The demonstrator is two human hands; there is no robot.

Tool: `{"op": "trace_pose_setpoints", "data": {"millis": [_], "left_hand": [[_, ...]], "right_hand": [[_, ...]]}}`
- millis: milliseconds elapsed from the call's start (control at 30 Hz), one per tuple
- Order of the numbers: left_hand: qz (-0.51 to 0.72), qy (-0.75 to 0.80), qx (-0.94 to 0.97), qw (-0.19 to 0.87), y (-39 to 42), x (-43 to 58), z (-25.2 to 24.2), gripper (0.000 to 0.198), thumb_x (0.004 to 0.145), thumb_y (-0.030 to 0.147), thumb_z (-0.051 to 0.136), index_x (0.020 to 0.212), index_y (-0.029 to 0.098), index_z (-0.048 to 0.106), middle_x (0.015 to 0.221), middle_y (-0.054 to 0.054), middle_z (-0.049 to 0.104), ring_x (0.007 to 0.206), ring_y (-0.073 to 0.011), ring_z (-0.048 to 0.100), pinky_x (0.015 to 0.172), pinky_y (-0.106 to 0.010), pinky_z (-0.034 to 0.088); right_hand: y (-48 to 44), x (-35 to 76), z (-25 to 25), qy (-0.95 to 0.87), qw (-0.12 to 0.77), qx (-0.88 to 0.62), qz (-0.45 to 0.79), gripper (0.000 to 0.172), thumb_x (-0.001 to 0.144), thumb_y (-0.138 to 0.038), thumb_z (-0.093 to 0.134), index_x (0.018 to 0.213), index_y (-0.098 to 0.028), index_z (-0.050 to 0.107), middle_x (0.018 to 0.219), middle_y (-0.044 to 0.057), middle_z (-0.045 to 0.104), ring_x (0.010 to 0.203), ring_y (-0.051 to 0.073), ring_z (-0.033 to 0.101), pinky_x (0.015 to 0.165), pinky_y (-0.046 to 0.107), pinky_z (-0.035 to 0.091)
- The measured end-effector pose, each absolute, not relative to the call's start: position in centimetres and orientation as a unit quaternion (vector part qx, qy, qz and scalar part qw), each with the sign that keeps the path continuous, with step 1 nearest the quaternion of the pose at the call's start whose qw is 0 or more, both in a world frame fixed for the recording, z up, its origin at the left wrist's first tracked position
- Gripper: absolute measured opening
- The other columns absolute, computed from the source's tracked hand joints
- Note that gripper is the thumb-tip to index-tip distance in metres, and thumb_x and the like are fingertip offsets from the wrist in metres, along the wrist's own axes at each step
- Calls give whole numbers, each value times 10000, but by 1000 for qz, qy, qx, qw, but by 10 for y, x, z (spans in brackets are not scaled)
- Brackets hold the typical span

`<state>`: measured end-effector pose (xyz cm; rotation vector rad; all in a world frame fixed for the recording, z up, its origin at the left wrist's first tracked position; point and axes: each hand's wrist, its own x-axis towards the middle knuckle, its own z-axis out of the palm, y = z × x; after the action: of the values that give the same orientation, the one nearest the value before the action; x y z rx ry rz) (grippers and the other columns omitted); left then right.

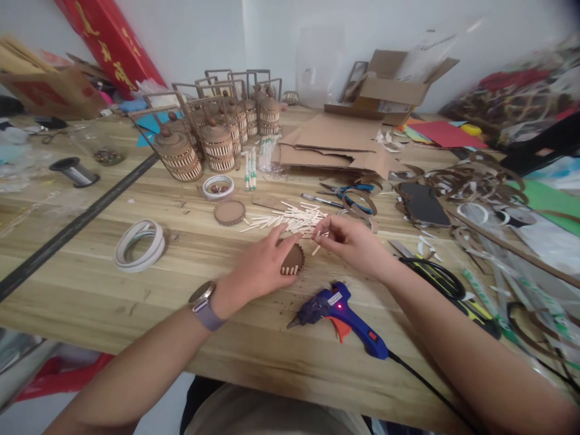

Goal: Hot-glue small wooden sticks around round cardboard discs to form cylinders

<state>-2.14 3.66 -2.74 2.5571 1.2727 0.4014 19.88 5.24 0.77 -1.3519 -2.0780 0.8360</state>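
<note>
One stick (317, 248), seemingly pinched by right hand (351, 241), beside disc (294, 261) under flat left hand (260, 266).

Not much you can actually read here tbh. The big red banner (109, 42) leaning on the wall top left has gold Chinese characters running down it, at least 3 showing, but they're skewed and cut off, so I can't make them out. The blue glue gun (348, 317) has a small white sticker, print too tiny. The open cardboard box (392, 90) at the back has a pale label, blurred. The clear packets (251, 169) by the little baskets (217, 148) and the strips (480, 293) on the right carry green print, unreadable. The watch (202, 296) behind the left hand (258, 269) shows no display.
</note>
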Motion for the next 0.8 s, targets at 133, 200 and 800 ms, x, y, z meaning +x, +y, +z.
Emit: {"op": "trace_pose_setpoints", "data": {"millis": [133, 200, 800], "left_hand": [[143, 434, 880, 130, 37, -22, -28, 817, 750, 295, 797, 1446, 192, 381, 1554, -215, 305, 1330, -403, 486, 1013, -527, 503], [144, 433, 880, 130, 37, -22, -29, 822, 745, 293, 801, 1444, 194, 380, 1552, -217, 309, 1337, -401, 479, 1021, -528, 496], [151, 431, 879, 138, 37, -21, -26, 792, 752, 284, 792, 1423, 206, 379, 1546, -220, 310, 1335, -395, 485, 1019, -526, 498]], "right_hand": [[47, 197, 11, -742, 229, -443, 449, 180, 804, -371, 629, 833, -197, 590, 673, -29, 570, 604, 126, 503, 574, 246, 396], [44, 193, 8, -742, 204, -441, 462, 150, 783, -339, 642, 809, -199, 595, 664, -30, 584, 601, 129, 521, 583, 251, 414], [34, 179, 3, -808, 158, -433, 368, 57, 801, -145, 608, 772, -193, 619, 694, -22, 645, 616, 134, 564, 606, 240, 414]]}}
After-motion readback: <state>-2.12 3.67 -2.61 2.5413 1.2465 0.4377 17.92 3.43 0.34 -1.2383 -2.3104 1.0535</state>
